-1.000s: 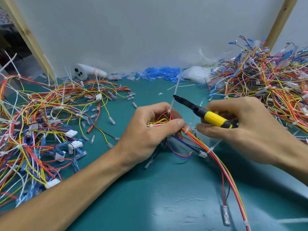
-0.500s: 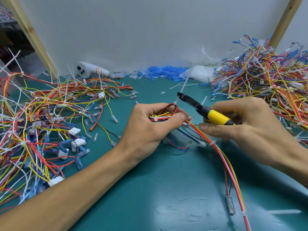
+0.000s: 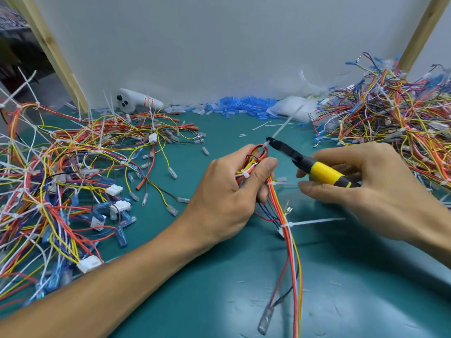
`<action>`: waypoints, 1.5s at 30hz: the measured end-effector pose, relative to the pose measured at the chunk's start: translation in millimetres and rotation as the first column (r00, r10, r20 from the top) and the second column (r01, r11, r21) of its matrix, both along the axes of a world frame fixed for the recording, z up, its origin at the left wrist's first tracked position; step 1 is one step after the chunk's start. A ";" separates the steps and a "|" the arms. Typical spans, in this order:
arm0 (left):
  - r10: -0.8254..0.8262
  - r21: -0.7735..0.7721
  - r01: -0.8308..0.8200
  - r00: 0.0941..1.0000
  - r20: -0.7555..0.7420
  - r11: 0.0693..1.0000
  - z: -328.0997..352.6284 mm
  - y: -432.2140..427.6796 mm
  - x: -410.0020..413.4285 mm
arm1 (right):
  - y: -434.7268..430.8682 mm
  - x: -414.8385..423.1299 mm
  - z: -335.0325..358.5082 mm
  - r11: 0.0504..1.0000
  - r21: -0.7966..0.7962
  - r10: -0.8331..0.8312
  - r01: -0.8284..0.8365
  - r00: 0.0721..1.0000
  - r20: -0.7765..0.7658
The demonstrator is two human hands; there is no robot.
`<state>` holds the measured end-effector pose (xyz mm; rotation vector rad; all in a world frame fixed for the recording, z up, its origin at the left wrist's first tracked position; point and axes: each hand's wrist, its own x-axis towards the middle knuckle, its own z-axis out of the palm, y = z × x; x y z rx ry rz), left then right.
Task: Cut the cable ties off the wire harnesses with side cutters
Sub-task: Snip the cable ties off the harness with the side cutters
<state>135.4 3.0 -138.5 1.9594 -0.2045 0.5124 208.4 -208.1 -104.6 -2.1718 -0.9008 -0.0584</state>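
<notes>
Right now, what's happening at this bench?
A person is clipping cable ties off wire harnesses. The left hand grips a harness, looped at the top; the right hand holds yellow-handled side cutters with the tip at a cable tie on that loop. That tie looks uncut, as does a lower tie. A left pile and a right pile of harnesses lie on the green mat.

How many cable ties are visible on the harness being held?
4: top tie at the side cutters; second tie against the left hand; third tie just below; fourth tie lower, with a long tail. That hand, gripping the harness, may hide more.
</notes>
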 end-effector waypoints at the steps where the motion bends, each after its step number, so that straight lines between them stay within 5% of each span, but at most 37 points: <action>1: 0.002 0.007 -0.002 1.000 0.003 1.000 -0.1 -0.1 0.1 | -0.4 0.1 -0.3 1.000 -0.015 0.000 0.001 1.000 0.016; 45: -0.079 -0.047 0.078 0.997 -0.021 0.996 2.7 -1.1 -4.3 | 1.2 -5.2 1.8 0.993 -0.104 0.055 -0.048 0.996 0.066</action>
